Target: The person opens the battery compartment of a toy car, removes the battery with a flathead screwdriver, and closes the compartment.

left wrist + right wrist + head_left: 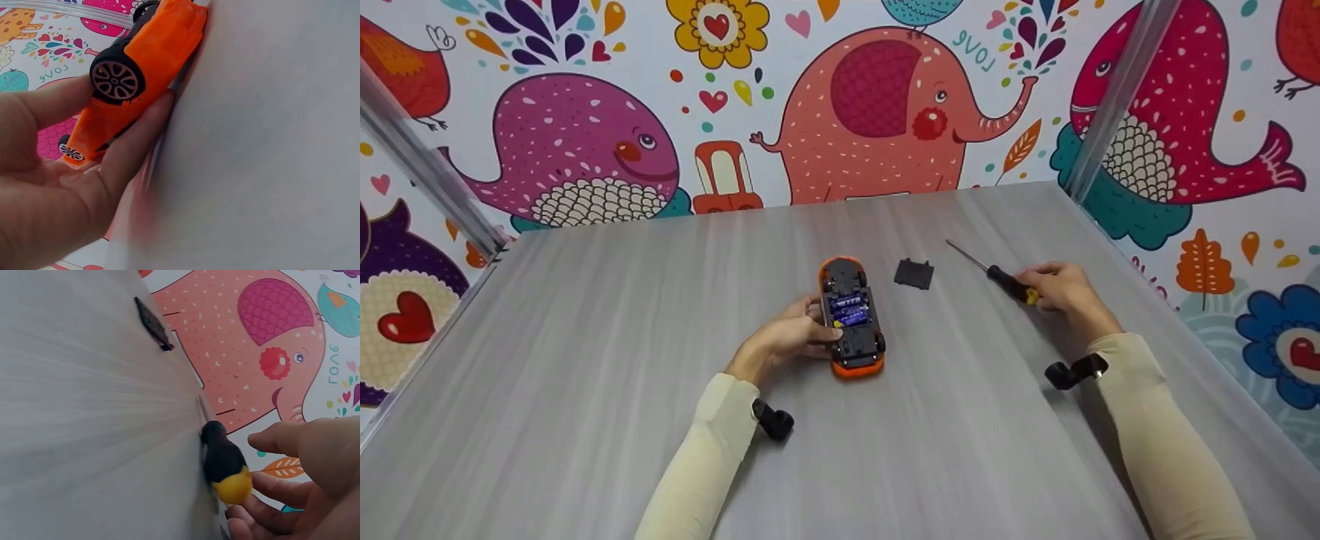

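My left hand [791,334] holds an orange toy car [859,370] upside down, its dark underside facing up. Purple batteries [850,310] show in the open compartment of the underside. In the left wrist view, thumb and fingers grip the orange body [163,48] beside a wheel [115,79]. A screwdriver [997,277] with a black and yellow handle lies on the table, its metal shaft pointing to the far left. My right hand [1065,292] is at the yellow handle end; in the right wrist view the thumb stands apart from the handle [225,461], with fingers close behind it.
A small black battery cover [914,274] lies on the grey table [585,360] between car and screwdriver. Behind the table rises a wall [637,45] printed with cartoon animals. Metal posts [1121,97] stand at both far corners.
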`<move>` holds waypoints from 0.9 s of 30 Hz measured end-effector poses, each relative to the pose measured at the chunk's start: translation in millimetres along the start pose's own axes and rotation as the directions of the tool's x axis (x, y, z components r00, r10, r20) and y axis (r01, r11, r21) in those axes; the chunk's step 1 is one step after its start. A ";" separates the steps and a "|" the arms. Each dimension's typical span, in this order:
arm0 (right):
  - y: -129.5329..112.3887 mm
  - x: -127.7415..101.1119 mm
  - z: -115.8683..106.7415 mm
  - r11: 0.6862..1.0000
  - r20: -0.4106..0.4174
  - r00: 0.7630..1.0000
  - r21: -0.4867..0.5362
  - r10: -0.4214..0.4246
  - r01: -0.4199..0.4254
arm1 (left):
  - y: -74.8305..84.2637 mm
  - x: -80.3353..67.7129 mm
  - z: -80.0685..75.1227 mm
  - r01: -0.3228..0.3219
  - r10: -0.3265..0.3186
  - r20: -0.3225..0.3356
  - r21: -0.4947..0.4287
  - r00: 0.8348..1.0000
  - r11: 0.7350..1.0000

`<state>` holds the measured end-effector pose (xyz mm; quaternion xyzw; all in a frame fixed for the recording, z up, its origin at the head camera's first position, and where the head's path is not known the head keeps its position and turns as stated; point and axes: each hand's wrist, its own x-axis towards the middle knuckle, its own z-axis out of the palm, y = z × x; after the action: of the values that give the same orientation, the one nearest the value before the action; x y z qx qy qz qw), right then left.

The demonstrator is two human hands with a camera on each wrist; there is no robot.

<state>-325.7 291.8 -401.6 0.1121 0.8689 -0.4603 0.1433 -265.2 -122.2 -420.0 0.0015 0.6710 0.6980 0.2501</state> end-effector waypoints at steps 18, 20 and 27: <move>-25.9 -16.9 -6.2 0.996 0.050 0.995 0.035 -0.084 0.082 | 2.4 -0.9 1.1 0.003 -0.003 -0.008 0.033 1.000 0.999; -30.0 -19.8 -4.7 0.994 0.048 0.993 0.028 -0.111 0.110 | 2.8 -0.7 1.0 0.005 -0.005 -0.008 0.032 1.000 0.999; -44.6 -34.8 7.8 0.982 0.037 0.981 0.015 -0.191 0.191 | 1.0 -0.8 -1.0 0.008 -0.008 0.002 0.033 1.000 0.999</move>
<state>-306.6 258.6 -359.3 0.0204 0.8702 -0.4788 0.1143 -265.2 -123.4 -418.9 0.0038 0.6821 0.6859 0.2535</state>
